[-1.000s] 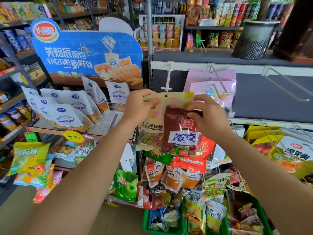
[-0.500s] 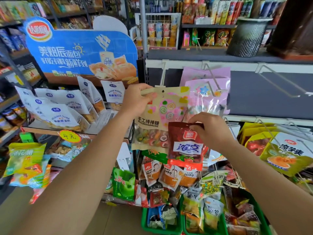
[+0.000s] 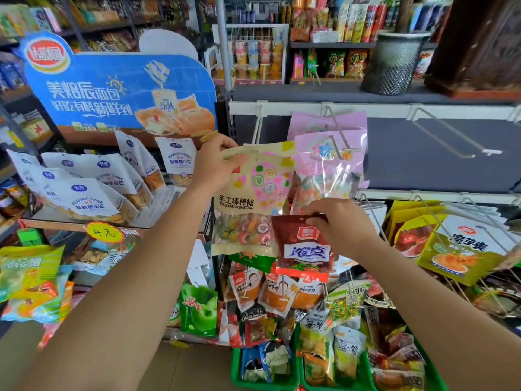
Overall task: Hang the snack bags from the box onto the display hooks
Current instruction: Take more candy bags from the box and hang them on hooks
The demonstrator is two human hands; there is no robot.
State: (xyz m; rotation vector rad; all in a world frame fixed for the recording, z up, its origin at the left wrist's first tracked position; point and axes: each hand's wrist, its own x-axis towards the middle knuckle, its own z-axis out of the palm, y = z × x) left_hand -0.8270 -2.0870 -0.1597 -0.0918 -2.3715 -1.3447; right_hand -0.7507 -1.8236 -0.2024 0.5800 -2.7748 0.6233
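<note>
at the top edge of the lollipop bag (image 3: 253,193), left hand (image 3: 214,162) pinches; right hand (image 3: 338,224) pinches the red bag (image 3: 304,249) just below.

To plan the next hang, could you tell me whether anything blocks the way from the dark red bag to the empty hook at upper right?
Nothing visible does. The right hand pinches the dark red bag by its top, and the empty hook juts out bare. The pink candy bag hangs left of that path.
</note>
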